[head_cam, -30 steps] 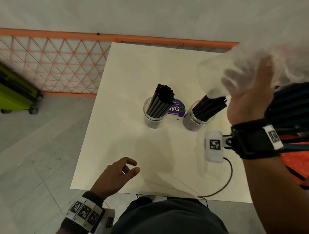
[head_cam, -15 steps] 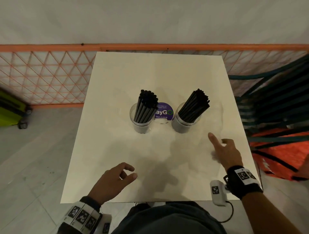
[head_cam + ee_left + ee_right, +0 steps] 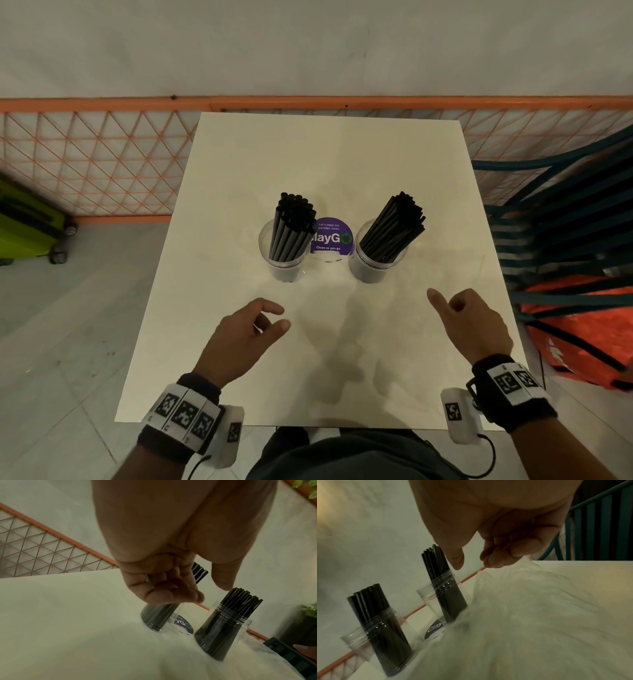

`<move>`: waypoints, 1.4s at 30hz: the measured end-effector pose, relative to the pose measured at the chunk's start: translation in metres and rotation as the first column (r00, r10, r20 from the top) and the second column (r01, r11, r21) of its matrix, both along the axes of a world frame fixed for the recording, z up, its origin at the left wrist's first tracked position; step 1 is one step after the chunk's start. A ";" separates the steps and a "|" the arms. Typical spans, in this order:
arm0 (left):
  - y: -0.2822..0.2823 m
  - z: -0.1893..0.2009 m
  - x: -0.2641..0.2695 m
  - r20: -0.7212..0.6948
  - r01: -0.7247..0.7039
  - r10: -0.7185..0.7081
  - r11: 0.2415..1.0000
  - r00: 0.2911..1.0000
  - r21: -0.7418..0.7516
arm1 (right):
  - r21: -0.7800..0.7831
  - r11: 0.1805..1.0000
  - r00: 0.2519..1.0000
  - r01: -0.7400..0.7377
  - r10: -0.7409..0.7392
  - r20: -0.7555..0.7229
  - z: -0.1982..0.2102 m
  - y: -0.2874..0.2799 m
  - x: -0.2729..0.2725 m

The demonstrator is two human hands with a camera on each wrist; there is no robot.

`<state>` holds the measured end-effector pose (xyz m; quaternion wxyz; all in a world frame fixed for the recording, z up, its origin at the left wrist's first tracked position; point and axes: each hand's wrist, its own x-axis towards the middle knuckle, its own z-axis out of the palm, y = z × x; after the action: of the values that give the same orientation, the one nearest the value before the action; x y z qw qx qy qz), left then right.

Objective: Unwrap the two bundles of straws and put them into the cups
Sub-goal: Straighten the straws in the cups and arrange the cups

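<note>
Two clear cups stand mid-table, each full of black straws: the left cup (image 3: 286,270) with straws (image 3: 291,229), and the right cup (image 3: 373,270) with straws (image 3: 394,233). My left hand (image 3: 270,317) hovers in front of the left cup with fingers loosely curled and holds nothing (image 3: 171,588). To the right of the right cup's front is my right hand (image 3: 452,305), thumb out and fingers curled. In the right wrist view a clear plastic wrap (image 3: 530,615) lies on the table and rises to a peak at the curled fingertips (image 3: 498,561), which pinch its edge.
The white table (image 3: 325,154) carries a purple round sticker (image 3: 332,238) between the cups. Behind it runs an orange mesh fence (image 3: 102,154). A green suitcase (image 3: 27,222) stands on the floor at left. Stacked teal chairs (image 3: 565,222) and an orange bag (image 3: 589,325) crowd the right edge.
My right hand came down from head height with the wrap to the table, then drew back toward me. The left hand edged forward toward the left cup.
</note>
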<state>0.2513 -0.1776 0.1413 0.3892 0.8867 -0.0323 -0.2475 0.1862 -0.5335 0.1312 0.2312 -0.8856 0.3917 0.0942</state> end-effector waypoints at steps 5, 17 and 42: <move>-0.011 0.010 0.021 0.212 -0.186 0.186 0.982 0.960 -0.018 | 0.001 0.993 0.992 -0.116 0.116 0.051 0.006 0.003 0.012; -0.040 0.005 0.089 0.413 -0.213 0.190 0.977 0.891 0.010 | 0.192 0.755 0.718 -0.627 0.464 0.520 0.057 0.051 0.054; -0.071 -0.032 0.127 0.516 -0.049 0.068 0.998 0.854 -0.050 | -0.061 0.526 0.459 -0.849 0.789 0.408 0.027 0.142 0.169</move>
<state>0.3781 -0.2491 0.1091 0.3891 0.9141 -0.1133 0.0123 0.3556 -0.3913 0.1579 0.2954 -0.9431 -0.1454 0.0465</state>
